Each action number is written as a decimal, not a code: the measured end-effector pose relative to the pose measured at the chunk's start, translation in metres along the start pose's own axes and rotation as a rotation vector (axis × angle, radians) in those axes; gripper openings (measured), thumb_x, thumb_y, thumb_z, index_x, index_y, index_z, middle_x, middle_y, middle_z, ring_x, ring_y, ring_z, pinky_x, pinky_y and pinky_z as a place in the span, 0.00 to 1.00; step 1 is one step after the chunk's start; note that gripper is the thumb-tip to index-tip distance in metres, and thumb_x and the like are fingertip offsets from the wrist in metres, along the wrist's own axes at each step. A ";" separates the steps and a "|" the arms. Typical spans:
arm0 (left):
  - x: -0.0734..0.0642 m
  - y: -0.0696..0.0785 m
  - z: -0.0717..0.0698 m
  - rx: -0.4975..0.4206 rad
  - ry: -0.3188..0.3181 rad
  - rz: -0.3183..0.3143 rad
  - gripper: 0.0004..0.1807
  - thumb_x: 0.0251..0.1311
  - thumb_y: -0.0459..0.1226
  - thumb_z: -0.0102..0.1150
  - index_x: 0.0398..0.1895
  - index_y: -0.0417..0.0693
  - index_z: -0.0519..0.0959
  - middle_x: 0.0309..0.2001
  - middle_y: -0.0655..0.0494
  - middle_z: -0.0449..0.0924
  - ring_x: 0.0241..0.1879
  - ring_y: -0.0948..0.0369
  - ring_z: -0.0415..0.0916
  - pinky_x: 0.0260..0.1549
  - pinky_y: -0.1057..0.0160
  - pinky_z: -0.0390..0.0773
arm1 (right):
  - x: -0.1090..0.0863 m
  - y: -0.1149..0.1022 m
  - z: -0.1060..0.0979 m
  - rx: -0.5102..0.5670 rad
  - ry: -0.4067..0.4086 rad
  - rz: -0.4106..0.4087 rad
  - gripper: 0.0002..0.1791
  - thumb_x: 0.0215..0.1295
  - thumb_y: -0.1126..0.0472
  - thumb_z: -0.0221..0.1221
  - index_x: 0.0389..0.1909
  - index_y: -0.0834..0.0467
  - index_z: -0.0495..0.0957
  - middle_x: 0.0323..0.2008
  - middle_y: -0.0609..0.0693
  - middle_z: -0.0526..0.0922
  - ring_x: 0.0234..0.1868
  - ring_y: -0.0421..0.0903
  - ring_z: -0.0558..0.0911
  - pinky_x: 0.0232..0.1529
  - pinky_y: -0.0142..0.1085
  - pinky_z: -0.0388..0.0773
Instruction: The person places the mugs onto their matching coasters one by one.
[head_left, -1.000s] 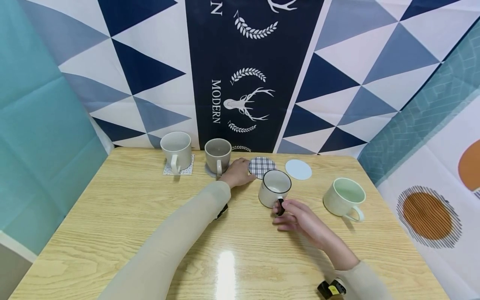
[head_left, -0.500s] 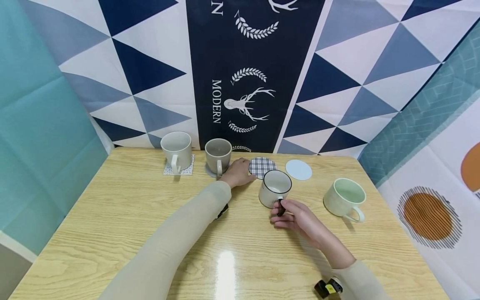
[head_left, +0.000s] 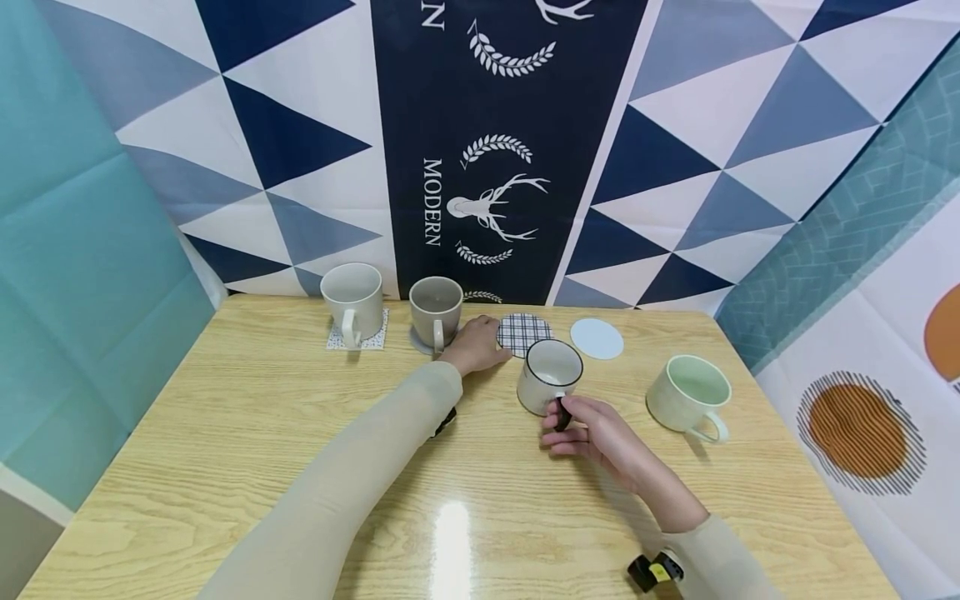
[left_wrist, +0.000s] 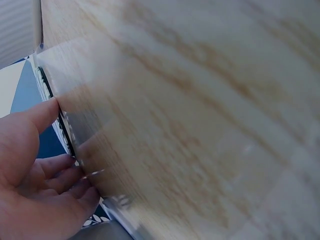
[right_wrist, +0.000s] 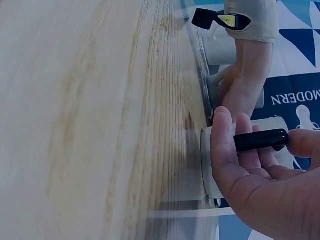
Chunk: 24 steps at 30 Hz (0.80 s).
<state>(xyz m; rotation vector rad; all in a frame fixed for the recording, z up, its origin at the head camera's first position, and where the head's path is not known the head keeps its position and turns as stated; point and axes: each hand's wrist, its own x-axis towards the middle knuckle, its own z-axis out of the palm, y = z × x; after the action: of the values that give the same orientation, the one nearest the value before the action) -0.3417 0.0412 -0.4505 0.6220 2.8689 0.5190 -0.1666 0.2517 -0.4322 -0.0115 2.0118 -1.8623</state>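
My right hand (head_left: 600,437) pinches the black handle of a white mug (head_left: 542,390) with a dark rim. Upright, this mug is just in front of a round plaid coaster (head_left: 522,333); whether its base touches the table is unclear. In the right wrist view, the thumb and fingers close about the handle (right_wrist: 260,140). My left hand (head_left: 476,346) rests at the plaid coaster's left edge, thumb and fingertips spread along it with loosely bent fingers. Beside that hand, a grey mug (head_left: 435,304) stands on a round grey coaster (head_left: 417,340).
A light grey mug (head_left: 356,300) sits on a square speckled coaster (head_left: 378,335) at the back left. Right of the plaid coaster lies a round pale blue coaster (head_left: 597,339). A pale green mug (head_left: 678,404) stands farther right. Patterned cloth (head_left: 480,108) hangs behind the wooden table (head_left: 225,417).
My right fingers have settled slightly on the black handle, and the right wrist has shifted a little left. The left hand, mugs and coasters look unmoved.
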 end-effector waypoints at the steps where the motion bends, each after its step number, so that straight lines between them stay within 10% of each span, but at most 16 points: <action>1: 0.000 0.000 0.000 0.001 0.001 0.001 0.39 0.77 0.53 0.59 0.81 0.41 0.64 0.80 0.45 0.64 0.80 0.51 0.60 0.79 0.54 0.62 | 0.000 0.000 0.000 -0.002 0.001 0.001 0.28 0.89 0.49 0.42 0.63 0.73 0.69 0.51 0.59 0.81 0.53 0.52 0.89 0.55 0.45 0.88; 24: 0.000 0.001 0.000 0.009 -0.001 -0.015 0.39 0.76 0.54 0.59 0.81 0.42 0.64 0.80 0.46 0.64 0.80 0.51 0.60 0.79 0.55 0.61 | 0.001 -0.001 0.002 -0.021 -0.006 -0.008 0.27 0.88 0.50 0.42 0.60 0.73 0.70 0.47 0.56 0.82 0.45 0.47 0.89 0.51 0.43 0.89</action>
<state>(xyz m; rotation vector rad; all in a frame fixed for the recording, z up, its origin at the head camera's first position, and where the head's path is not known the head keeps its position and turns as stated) -0.3415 0.0423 -0.4498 0.6019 2.8739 0.5042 -0.1676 0.2490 -0.4314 -0.0308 2.0299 -1.8436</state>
